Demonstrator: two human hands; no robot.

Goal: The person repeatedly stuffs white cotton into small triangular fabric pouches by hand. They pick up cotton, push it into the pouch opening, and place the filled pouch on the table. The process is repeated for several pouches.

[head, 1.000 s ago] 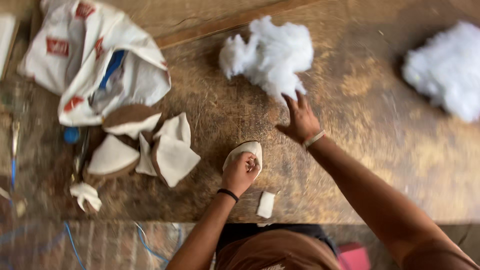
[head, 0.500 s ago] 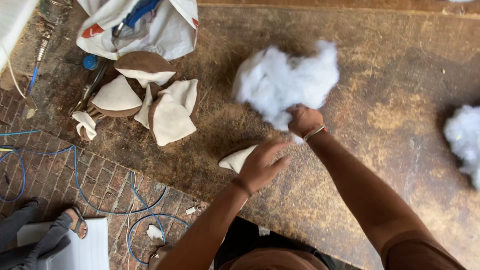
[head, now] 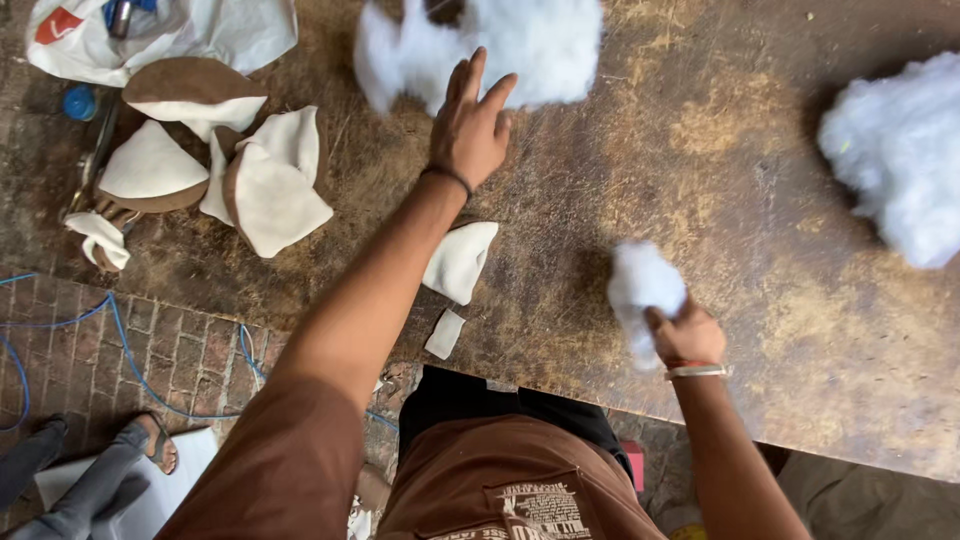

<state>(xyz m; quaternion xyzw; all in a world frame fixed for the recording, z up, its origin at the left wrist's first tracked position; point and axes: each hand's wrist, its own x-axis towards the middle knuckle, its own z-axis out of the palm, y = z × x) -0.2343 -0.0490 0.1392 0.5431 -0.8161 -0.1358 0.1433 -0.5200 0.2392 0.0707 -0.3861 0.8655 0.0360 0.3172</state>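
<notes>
My left hand (head: pixel 472 122) reaches forward with fingers spread, its fingertips on the near edge of a big pile of white stuffing fibre (head: pixel 520 40) at the top of the worn wooden board (head: pixel 720 170). My right hand (head: pixel 685 335) is closed around a small tuft of white stuffing (head: pixel 640 285) near the board's front edge. A small cream fabric pouch (head: pixel 462 258) lies on the board under my left forearm, with a little cream fabric scrap (head: pixel 445 333) beside it.
Cut cream and brown fabric pieces (head: pixel 250 180) are heaped at the left, next to a white plastic bag (head: pixel 190 35) and a blue cap (head: pixel 80 102). Another stuffing pile (head: pixel 900 150) lies at the right. Another person's legs and sandalled foot (head: pixel 150 440) and blue cable (head: pixel 120 340) are on the brick floor.
My right hand pulled a tuft off the big pile and drew it back to the front edge. My left hand let go of the cream pouch and reached up to the pile.
</notes>
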